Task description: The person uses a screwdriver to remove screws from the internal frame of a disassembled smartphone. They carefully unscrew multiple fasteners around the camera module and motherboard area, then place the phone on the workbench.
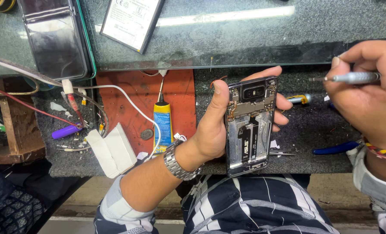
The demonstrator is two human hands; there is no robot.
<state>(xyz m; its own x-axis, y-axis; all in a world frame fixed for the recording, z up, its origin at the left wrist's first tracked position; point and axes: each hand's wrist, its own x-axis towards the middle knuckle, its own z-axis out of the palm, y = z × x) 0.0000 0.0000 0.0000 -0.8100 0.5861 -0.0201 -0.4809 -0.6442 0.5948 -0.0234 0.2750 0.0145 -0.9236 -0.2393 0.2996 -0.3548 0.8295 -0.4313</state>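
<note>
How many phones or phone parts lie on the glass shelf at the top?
2: a dark phone at the shelf's left, and a flat white-labelled battery right of it. Others may be outside the picture.

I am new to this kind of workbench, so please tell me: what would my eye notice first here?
First, the opened phone in the centre, its back cover off and its inner parts showing, gripped upright by the left hand. Next, the right hand at the right edge holds a slim metal screwdriver pointing left. A blue and yellow glue tube lies on the red mat.
</note>
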